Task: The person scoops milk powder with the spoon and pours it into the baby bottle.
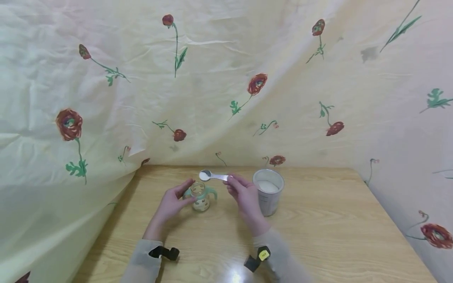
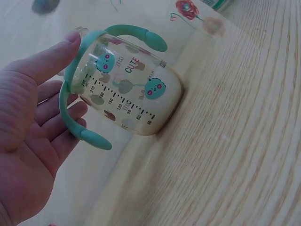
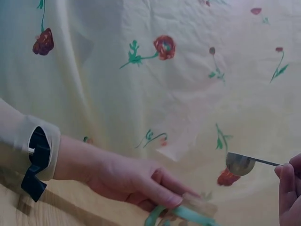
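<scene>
A clear bottle [image 1: 201, 203] with green handles and printed figures stands upright and uncapped on the table, pale contents at its bottom. My left hand [image 1: 172, 201] grips it near the neck, thumb on one side and fingers on the other; the left wrist view shows the bottle [image 2: 129, 84] and the hand [image 2: 28, 122] close up. Above and right of the bottle mouth, my right hand [image 1: 247, 198] pinches the handle of a metal measuring spoon [image 1: 205, 175] with white powder in its bowl. The right wrist view shows the spoon [image 3: 240, 164] roughly level.
A tall tub [image 1: 269, 200] of white powder stands just right of my right hand. The wooden table [image 1: 336, 220] extends to the right and front. A flowered cloth [image 1: 212, 98] hangs behind and along both sides.
</scene>
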The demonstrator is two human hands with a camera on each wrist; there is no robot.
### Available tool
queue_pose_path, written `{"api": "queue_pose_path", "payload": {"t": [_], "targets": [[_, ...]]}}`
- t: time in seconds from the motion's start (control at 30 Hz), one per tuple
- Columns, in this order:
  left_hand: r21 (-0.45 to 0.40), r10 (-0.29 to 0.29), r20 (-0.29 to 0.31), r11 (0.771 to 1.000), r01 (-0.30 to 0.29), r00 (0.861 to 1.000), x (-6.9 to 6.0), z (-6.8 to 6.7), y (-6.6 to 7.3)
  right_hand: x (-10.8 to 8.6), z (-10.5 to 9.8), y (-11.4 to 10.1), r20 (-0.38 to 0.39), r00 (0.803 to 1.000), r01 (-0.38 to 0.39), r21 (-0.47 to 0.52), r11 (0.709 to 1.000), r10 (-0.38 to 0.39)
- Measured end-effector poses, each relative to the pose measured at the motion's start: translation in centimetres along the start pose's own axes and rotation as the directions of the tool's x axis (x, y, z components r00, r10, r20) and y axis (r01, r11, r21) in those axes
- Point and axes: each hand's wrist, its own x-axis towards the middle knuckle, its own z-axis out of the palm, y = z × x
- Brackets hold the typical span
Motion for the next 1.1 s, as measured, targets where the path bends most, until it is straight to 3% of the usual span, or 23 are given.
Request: {"api": "queue_pose_path", "payload": {"t": [0.17,0.33,0.53,0.83,1.1], "targets": [[0.003,-0.033,-0.011,0.999,0.033,0.999,0.1,0.2,0.1,0.8,0.3,1.8,-0.005,1.0,-0.023,-0.057,0.998,0.022],[-0.007,-0.061,-0.027,0.998,0.061,0.998,0.0,0.2,0.4,0.7,0.5,2.2,-0.009,1.0,-0.009,-0.083,0.997,0.009],[-0.013,-0.072,-0.03,0.997,0.071,0.997,-0.1,0.3,0.3,0.7,0.6,2.5,0.012,0.998,0.064,-0.168,0.984,-0.062],[-0.019,-0.09,-0.02,0.996,0.09,0.996,-0.2,0.5,0.3,0.6,0.5,3.6,0.044,0.982,0.186,-0.394,0.9,-0.183],[-0.028,-0.083,-0.039,0.996,0.081,0.996,-0.3,0.8,0.2,0.6,0.3,4.1,0.093,0.957,0.285,-0.488,0.825,-0.276]]}}
